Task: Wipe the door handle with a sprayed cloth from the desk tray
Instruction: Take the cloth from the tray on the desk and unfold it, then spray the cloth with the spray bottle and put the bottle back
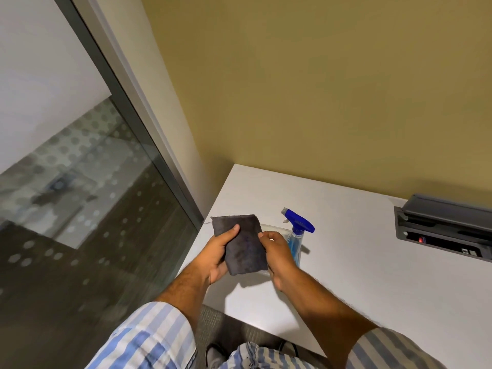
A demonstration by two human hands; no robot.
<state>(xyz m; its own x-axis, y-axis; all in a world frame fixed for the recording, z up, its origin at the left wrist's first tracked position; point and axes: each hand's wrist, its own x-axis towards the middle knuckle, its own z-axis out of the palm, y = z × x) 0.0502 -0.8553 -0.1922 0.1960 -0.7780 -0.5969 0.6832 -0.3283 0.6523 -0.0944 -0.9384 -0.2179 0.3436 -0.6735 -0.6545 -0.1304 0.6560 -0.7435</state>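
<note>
A folded dark grey cloth point(243, 242) is held up over the left end of the white desk point(359, 262). My left hand point(218, 255) grips its left side, thumb on top. My right hand point(277, 255) pinches its right edge. Behind my right hand stands a spray bottle point(296, 234) with blue liquid and a blue trigger head. A clear tray point(274, 229) lies under the cloth and bottle, mostly hidden. No door handle is in view.
A glass partition with a grey metal frame point(127, 123) and frosted dots runs along the left. An olive wall point(319, 89) stands behind the desk. An open grey cable box point(442, 230) is set into the desk at the right. Carpet and my shoes show below.
</note>
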